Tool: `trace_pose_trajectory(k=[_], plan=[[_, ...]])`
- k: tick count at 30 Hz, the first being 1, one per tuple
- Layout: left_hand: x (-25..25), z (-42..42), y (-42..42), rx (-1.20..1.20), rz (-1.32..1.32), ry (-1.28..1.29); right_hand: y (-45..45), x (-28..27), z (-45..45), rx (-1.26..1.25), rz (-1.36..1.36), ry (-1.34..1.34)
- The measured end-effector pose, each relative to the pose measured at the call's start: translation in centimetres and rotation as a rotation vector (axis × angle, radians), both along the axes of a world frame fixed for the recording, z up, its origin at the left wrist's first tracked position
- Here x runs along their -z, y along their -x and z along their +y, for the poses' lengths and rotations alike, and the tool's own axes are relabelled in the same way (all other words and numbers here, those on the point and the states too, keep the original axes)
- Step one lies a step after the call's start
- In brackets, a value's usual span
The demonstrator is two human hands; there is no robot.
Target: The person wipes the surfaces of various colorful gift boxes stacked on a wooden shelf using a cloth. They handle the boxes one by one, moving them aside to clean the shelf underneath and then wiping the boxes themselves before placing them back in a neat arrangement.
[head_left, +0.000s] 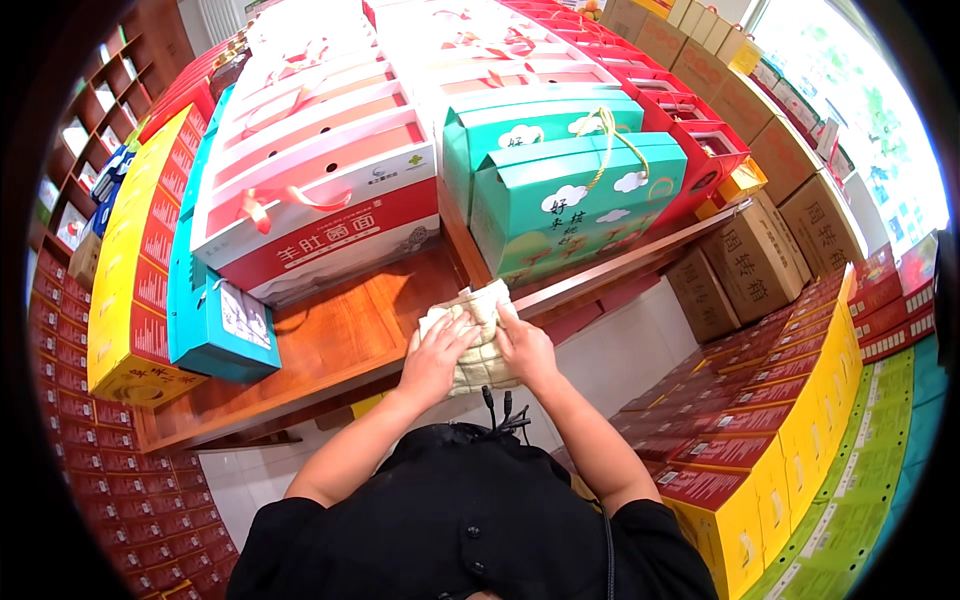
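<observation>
A pale yellow checked cloth lies under both my hands at the front edge of the wooden table. My left hand rests with its fingers spread over the cloth's left part. On the right side, my right hand grips the cloth's edge, its thumb side toward the middle. Just beyond the cloth stand a teal gift box with a gold rope handle and, to the left, a white and red gift box with a red ribbon. The table surface right under the cloth is hidden.
Rows of gift boxes fill the table's far part. Yellow boxes and a blue box line its left end. At right are cardboard cartons and stacked red and yellow boxes. Black cable ends hang near my chest.
</observation>
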State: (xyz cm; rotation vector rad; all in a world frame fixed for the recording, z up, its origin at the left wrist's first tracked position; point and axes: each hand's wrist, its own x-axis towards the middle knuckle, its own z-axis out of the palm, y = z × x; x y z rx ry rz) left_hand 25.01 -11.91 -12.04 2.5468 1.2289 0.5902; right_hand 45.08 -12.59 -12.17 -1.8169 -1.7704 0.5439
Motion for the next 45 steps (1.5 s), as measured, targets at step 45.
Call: trace_pose_trajectory(k=[45], plan=[[-1.5,-2.8,14.3,-0.378,-0.075,0.377,10.3,-0.1,1.8,-0.032,-0.028,0.036]])
